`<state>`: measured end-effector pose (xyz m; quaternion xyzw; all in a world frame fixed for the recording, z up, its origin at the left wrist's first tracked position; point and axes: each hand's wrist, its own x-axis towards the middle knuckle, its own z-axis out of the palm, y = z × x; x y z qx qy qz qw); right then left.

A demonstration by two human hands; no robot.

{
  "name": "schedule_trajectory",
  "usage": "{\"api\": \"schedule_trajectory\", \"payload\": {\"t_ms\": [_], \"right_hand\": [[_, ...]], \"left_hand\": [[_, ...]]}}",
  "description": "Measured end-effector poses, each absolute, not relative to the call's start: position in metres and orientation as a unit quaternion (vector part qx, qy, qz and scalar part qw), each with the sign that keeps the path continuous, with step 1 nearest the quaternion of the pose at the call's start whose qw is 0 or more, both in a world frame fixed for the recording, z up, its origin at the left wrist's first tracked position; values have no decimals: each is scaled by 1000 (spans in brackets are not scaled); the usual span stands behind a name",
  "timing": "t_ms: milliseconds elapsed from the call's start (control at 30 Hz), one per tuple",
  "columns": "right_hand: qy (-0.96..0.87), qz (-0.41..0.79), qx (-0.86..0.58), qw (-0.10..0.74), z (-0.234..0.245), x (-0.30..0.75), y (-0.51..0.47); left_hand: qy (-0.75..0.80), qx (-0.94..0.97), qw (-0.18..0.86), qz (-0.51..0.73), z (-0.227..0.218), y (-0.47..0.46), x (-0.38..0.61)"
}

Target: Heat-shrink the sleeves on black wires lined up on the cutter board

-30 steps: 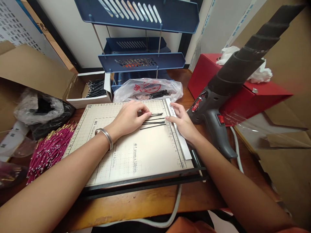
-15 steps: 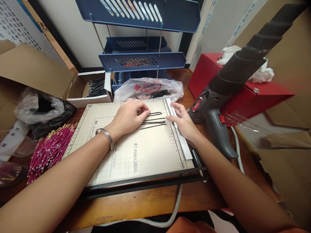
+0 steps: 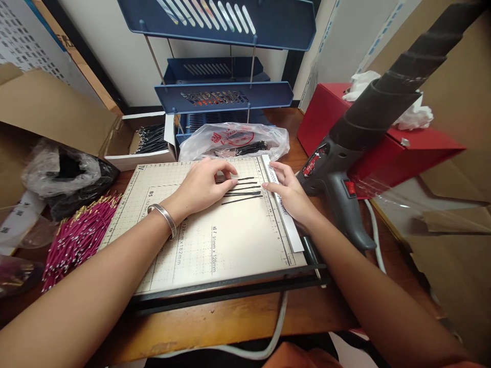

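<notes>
Black tubes pinned flat under left hand; right hand on ruler.

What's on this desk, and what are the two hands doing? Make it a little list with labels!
left hand: open, fingers pressing flat on the thin black tubes
right hand: open, fingertips at the tubes' ends, lying on the metal ruler strip
under them: beige gridded cutting board
right of board: grey heat gun, red box behind it
left of board: bundle of pink wires
behind board: plastic bag, blue tray rack
</notes>
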<state>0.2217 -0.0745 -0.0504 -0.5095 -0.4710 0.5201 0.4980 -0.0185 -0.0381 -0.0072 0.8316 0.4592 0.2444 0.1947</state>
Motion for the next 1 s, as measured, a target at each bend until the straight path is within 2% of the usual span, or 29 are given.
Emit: {"api": "schedule_trajectory", "payload": {"t_ms": [500, 1000], "right_hand": [[-468, 524, -509, 498, -46, 220, -77], [-474, 509, -513, 503, -50, 220, -75]], "left_hand": [[441, 832, 221, 253, -6, -42, -13], [429, 805, 297, 283, -4, -48, -11]]}}
